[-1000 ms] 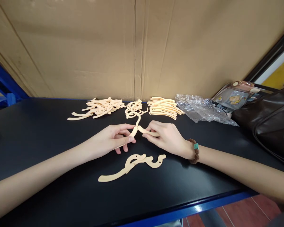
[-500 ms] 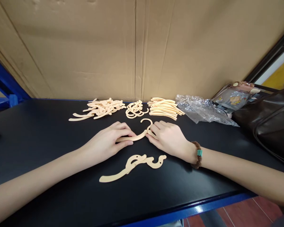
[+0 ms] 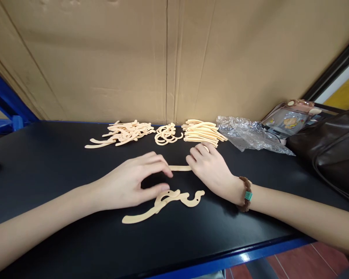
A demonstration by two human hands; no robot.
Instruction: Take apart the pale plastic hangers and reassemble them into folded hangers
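Observation:
A beige plastic clothes hanger (image 3: pixel 180 168) is held over the black table, its straight arm showing between my hands. My right hand (image 3: pixel 211 170) is closed around its right part and hides most of it, hook included. On the arm's other side, my left hand (image 3: pixel 133 181) is open, with thumb and fingers apart and the fingertips beside the arm's left end. Beneath them lie loose hanger parts (image 3: pixel 142 217): a curved arm and hook-shaped pieces overlapping one another. My left thumb is just above these parts; contact is unclear.
Along the back of the table (image 3: pixel 61 170) lie a heap of joined hanger parts (image 3: pixel 130 133), some hooks (image 3: pixel 165 135) and a stack of hanger arms (image 3: pixel 203 133). Clear plastic bags (image 3: pixel 247 133) and a dark leather bag (image 3: pixel 334 143) occupy the right. Cardboard (image 3: pixel 119 58) stands behind.
My left hand has let go of the hanger and its fingers have spread. My right hand has shifted slightly right and turned the hanger, so the hook is no longer upright in view.

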